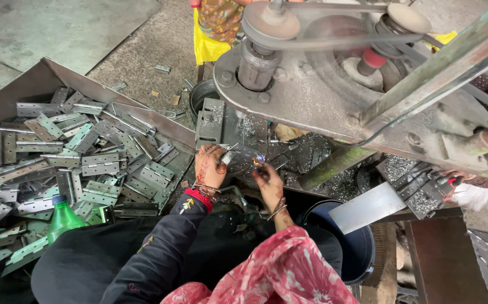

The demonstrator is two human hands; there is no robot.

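Both hands are working one metal hinge (243, 155) on the drill table (289, 155): left hand (209, 168) is pinching its near-left edge, fingers pressed together on it, while right hand (266, 177) is gripping the right end. Hinge is sitting just beyond the fingertips, long axis running left-right between them, left hand slightly nearer. Hinge pile (69, 163) is lying well off to the left.

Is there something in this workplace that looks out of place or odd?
Yes. A green plastic bottle stands among the heap of loose metal hinges in the tray, the only non-metal thing there. Metal shavings lie scattered around the machine bed, near the left hand and right hand.
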